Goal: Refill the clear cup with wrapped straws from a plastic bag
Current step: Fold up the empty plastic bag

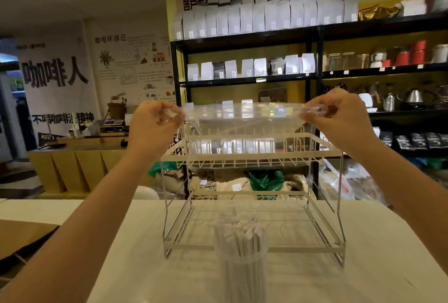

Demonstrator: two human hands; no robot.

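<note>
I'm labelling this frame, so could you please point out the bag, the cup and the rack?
bag (242, 113): head view, middle of the clear film.
cup (242, 266): head view, clear wall.
rack (252, 156): head view, upper front rail.

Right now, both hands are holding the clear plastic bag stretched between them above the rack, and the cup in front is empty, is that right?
Not quite: the head view shows the clear cup already full of wrapped straws. Otherwise right: left hand and right hand stretch the plastic bag above the rack.

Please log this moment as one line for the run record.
left hand: grip on clear plastic bag | right hand: same | bag: stretched above rack | clear cup: holds straws
</note>
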